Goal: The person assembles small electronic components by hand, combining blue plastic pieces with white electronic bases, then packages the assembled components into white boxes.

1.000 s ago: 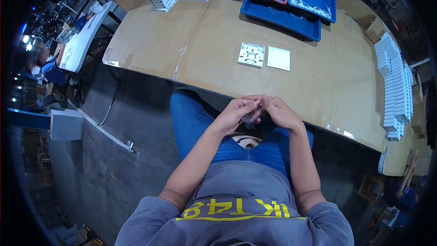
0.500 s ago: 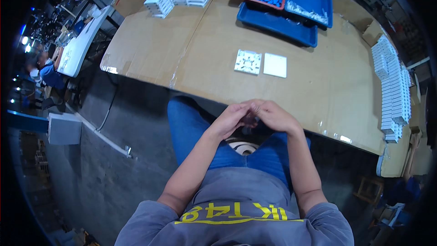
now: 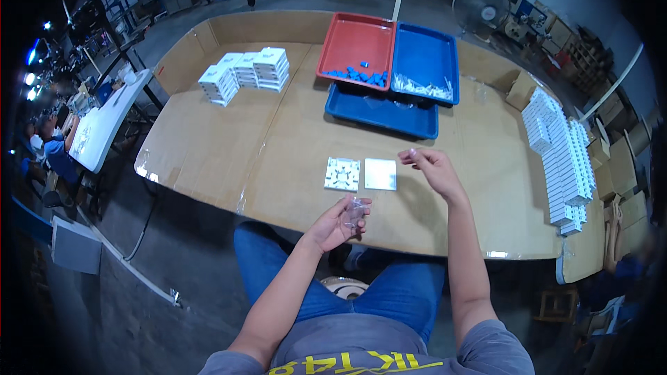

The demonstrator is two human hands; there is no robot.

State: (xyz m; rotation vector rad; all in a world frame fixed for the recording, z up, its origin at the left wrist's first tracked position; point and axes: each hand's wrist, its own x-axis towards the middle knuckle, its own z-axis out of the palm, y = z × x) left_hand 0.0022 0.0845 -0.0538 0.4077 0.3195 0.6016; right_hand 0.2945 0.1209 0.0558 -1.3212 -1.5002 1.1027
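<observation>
My left hand point(image 3: 335, 226) is above the table's near edge, palm up, its fingers curled round a small clear plastic bag point(image 3: 356, 212). To its right and farther in, my right hand point(image 3: 432, 169) hovers over the table with thumb and fingertips drawn together; anything between them is too small to make out. Two square white pieces lie side by side just beyond my left hand. One is a white plate with a moulded pattern and openings point(image 3: 342, 174); the other is a plain flat white plate point(image 3: 381, 174), nearest to my right hand.
At the back stand a red tray point(image 3: 358, 38) with small blue parts, a blue tray point(image 3: 425, 52) with white slender parts, and a lower blue tray point(image 3: 382, 117). White plates are stacked at far left point(image 3: 271, 69). White piled units point(image 3: 563, 167) line the right edge.
My hands were together at the table's edge and have come apart. The right has gone forward and right over the table; the left now shows the clear bag. The view has tilted up.
</observation>
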